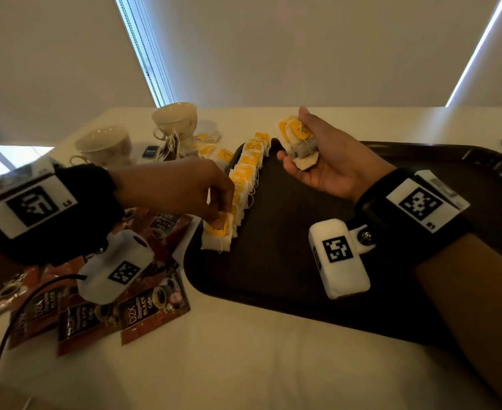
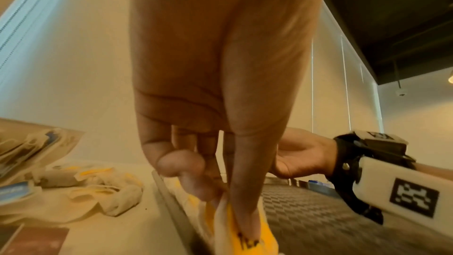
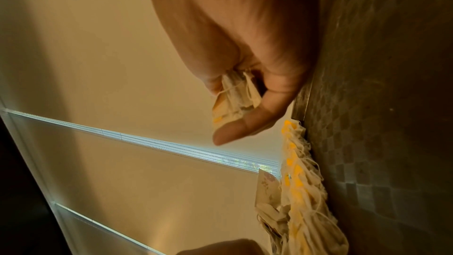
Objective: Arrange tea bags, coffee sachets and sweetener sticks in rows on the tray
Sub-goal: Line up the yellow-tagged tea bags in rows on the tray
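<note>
A dark brown tray (image 1: pixel 288 238) lies on the white table. Along its left edge runs a row of tea bags (image 1: pixel 248 170) with yellow tags, also seen in the right wrist view as a row of tea bags (image 3: pixel 301 187). My left hand (image 1: pixel 217 221) pinches the nearest tea bag (image 1: pixel 217 235) at the row's near end; its fingertips (image 2: pixel 245 218) press the yellow tag (image 2: pixel 259 239). My right hand (image 1: pixel 309 155) hovers palm-up over the tray's far part and holds a small bunch of tea bags (image 1: pixel 297 142), the thumb over the bunch of tea bags (image 3: pixel 232 102).
Several brown coffee sachets (image 1: pixel 152 315) lie on the table left of the tray. Two teacups (image 1: pixel 175 119) (image 1: pixel 104 146) stand at the back left, with loose tea bags (image 1: pixel 211 146) and a blue sachet (image 1: pixel 150 151) near them. A black cable (image 1: pixel 7 329) crosses the near left.
</note>
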A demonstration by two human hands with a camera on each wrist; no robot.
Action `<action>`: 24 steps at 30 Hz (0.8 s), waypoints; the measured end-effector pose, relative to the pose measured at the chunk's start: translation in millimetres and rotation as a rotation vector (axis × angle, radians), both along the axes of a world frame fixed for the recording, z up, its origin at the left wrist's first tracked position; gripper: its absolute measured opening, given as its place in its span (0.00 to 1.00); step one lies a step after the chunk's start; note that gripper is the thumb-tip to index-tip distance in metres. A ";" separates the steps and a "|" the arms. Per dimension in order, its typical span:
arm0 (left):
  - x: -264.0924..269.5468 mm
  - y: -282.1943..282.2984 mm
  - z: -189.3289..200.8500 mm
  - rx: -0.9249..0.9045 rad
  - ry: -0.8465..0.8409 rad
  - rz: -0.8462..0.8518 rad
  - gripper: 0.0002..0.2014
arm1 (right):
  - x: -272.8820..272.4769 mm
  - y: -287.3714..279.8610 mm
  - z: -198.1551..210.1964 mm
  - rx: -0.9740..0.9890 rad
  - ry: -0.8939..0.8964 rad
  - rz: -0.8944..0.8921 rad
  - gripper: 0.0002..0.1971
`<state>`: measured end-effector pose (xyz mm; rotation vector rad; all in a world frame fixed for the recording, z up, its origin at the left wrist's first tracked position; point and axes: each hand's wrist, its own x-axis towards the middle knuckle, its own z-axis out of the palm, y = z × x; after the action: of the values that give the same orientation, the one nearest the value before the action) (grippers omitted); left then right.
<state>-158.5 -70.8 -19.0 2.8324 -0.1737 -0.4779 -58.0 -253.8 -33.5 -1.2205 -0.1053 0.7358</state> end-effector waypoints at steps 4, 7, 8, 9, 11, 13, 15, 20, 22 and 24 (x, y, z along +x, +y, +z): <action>0.9 -0.8 -6.7 0.074 -0.088 -0.041 0.10 | 0.2 -0.5 0.1 0.002 0.003 0.002 0.18; -2.3 -1.3 -6.3 0.188 -0.205 -0.139 0.13 | 0.6 -1.2 0.4 0.005 -0.002 -0.001 0.18; -4.9 -2.8 -3.8 0.205 -0.233 -0.178 0.12 | 0.7 -1.4 0.4 0.005 -0.006 -0.002 0.18; -7.8 -3.5 -2.2 0.223 -0.244 -0.217 0.11 | 0.9 -1.5 0.3 0.004 -0.011 -0.004 0.18; -14.6 -4.0 -2.5 0.277 -0.238 -0.274 0.13 | 0.7 -1.2 0.2 0.002 -0.018 -0.008 0.18; -19.6 -3.0 -7.9 0.307 -0.209 -0.291 0.16 | 0.6 -0.7 0.2 0.001 -0.024 -0.004 0.18; -22.9 -2.7 -12.8 0.303 -0.156 -0.261 0.17 | 0.2 -0.4 0.1 -0.002 -0.025 0.002 0.19; -24.6 -7.4 -13.2 0.307 -0.141 -0.250 0.16 | 0.3 -1.0 0.0 -0.006 -0.021 0.002 0.18; -24.3 -5.8 -12.8 0.320 -0.126 -0.254 0.17 | 0.5 -1.6 0.1 -0.003 -0.020 0.003 0.18; -22.7 -3.1 -11.5 0.308 -0.115 -0.269 0.17 | 0.4 -1.8 0.3 -0.003 -0.015 0.007 0.18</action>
<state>-181.2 -73.9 -30.5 3.1572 -0.5544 -0.4266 -57.6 -255.7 -33.2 -1.2289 -0.1209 0.7336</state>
